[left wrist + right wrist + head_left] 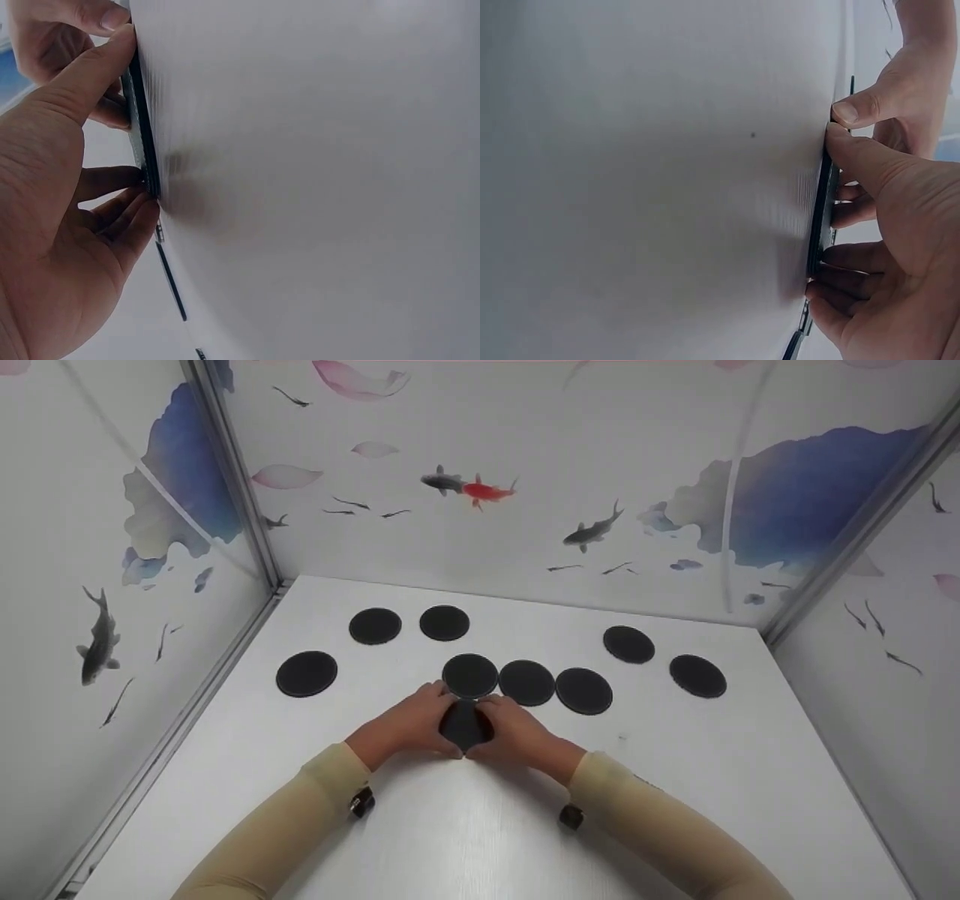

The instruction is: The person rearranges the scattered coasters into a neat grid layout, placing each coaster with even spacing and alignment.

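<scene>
Between both hands is a round black coaster (465, 726), lying at the table's middle. My left hand (424, 720) grips its left side, with the thumb at the near edge and the fingers toward the far edge. On the other side my right hand (521, 731) holds it the same way, the two thumbs almost meeting. Both wrist views show the coaster edge-on (142, 127), a thick dark rim (823, 206) close to the tabletop; whether it is more than one layer I cannot tell. Just beyond the fingertips sits another black coaster (470, 676).
Two coasters (526, 682) (584, 691) continue a touching row to the right. Loose ones lie at the left (307, 673), back left (375, 626) (444, 623) and right (628, 645) (697, 676). White printed panels (495, 555) wall the white table (675, 810) on three sides.
</scene>
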Tool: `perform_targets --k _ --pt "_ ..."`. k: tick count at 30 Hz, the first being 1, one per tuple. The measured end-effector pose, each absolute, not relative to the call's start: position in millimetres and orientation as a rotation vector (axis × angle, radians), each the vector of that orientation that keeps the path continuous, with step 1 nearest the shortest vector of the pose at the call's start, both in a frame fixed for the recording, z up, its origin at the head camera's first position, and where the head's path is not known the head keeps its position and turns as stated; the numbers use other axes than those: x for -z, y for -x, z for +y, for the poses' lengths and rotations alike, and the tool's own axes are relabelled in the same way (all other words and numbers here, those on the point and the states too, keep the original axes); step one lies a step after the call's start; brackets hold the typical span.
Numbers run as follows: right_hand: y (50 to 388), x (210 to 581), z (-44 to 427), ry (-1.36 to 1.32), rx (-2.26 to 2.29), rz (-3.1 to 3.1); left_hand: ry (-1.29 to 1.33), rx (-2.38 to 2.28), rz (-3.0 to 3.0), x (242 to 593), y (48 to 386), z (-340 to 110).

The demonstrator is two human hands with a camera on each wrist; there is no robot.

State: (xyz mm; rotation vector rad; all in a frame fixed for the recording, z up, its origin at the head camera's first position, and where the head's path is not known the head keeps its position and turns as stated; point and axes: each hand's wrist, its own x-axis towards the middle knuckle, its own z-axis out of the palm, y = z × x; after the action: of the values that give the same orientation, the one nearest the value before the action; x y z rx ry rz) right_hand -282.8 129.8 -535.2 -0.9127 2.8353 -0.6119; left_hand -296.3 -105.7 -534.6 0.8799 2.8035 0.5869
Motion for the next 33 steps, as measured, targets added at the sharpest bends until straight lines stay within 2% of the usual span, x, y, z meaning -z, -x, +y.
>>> perform_targets --k 7,17,33 --pt "285 533 140 0.919 0.697 2.839 -0.858 -0.607 2.795 530 298 -111" --pt "289 520 197 0.942 1.059 2.807 -0.931 -0.630 2.823 518 307 -113" --pt "278 531 265 0.615 1.133 2.821 -0.910 -0.515 2.698 524 326 -111"
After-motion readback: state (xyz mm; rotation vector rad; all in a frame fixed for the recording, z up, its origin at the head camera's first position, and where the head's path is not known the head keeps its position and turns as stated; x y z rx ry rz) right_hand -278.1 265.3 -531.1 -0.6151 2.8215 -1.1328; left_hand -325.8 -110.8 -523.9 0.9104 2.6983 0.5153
